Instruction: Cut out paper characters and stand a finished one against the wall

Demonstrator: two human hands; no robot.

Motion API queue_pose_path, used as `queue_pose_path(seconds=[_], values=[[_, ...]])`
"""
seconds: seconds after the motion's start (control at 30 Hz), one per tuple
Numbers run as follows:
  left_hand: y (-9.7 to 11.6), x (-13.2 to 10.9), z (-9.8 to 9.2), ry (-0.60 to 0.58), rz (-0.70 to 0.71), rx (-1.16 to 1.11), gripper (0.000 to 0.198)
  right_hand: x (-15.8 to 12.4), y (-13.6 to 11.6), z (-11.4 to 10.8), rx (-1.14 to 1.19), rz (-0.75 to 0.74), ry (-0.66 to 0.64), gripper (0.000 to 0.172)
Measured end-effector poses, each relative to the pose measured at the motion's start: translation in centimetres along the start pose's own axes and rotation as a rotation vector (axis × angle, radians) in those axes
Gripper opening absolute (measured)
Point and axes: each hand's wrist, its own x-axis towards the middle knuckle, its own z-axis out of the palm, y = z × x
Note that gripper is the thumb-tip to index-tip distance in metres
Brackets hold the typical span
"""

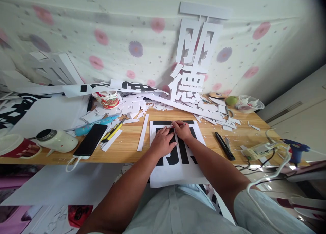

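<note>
White printed sheet [175,175] under left hand [163,143], right hand [182,131] at top edge

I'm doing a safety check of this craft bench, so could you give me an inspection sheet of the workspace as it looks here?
Surface: wooden table, with bare wood showing mostly near the front.
Job's things: printed sheet with a black character, overhanging the front edge; thin tool at its top edge.
Clutter: paper scraps heaped at the back; phone, yellow knife and bowl on the left; black pen-like tool on the right.
Hands: left hand flat on the sheet; right hand pinching the thin tool.
Cables: white cable draped over the right arm; power strip and glue gun at the right end.
Surroundings: floral cloth behind, with white cut-out characters leaning on it.
</note>
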Motion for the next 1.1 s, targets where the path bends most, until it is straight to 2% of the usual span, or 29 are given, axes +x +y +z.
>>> queue_pose_path(seconds=[0.6,1.1], values=[[-0.58,-0.13,0.22,0.078,0.038,-0.061,0.046,-0.03,-0.11,0.20,0.007,-0.019,0.011,0.045],[-0.49,-0.13,0.21,0.079,0.038,-0.044,0.048,0.00,0.35,0.40,0.061,0.018,0.013,0.044]])
